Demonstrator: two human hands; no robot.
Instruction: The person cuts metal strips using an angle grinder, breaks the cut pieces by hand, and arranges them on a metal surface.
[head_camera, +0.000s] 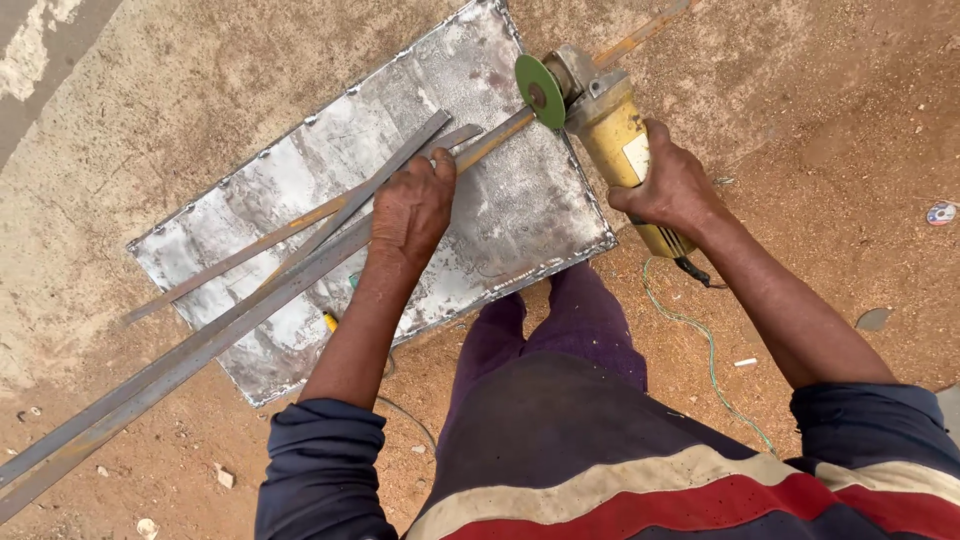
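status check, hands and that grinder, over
Left hand pressing flat metal strips down on the metal sheet. Right hand gripping yellow grinder, green disc at a strip's end. Nothing blocking the disc; green cord trails on dirt.

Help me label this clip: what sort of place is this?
Probably an outdoor metalworking spot. The right hand grips a yellow grinder, the left hand presses steel strips on a metal sheet lying on bare dirt.

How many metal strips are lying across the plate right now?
3. One long thin strip runs under the left hand up toward the grinder disc. Two wider strips lie side by side below it, overhanging the metal plate at lower left. More may be overlapped.
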